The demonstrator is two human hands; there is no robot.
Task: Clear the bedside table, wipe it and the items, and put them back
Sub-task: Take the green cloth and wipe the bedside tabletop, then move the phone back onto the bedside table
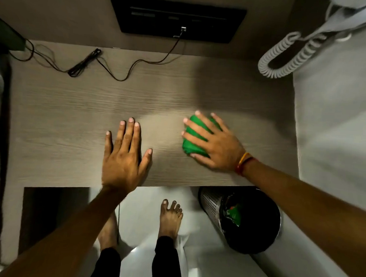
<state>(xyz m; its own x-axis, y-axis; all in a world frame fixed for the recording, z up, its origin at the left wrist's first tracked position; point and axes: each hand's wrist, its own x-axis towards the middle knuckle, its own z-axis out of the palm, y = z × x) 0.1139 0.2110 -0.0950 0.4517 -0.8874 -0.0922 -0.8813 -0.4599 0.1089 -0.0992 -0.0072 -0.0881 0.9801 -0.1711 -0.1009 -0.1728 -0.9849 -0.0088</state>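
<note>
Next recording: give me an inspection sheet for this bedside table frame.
Surface: wood-grain bedside table.
Job's things: green cloth, lying on the table's right half.
Clutter: nothing seen.
Hands: left hand flat on the table, holding nothing; right hand pressing the cloth, fingers spread.
Cables: thin dark cable looped along the back, up to the black wall panel; coiled phone cord upper right.
Surroundings: perforated metal waste bin on the floor, front right; white bedding at right.

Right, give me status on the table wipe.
Left hand flat on bedside table. Right hand pressing green cloth on it. Loose cable along back edge.
</note>
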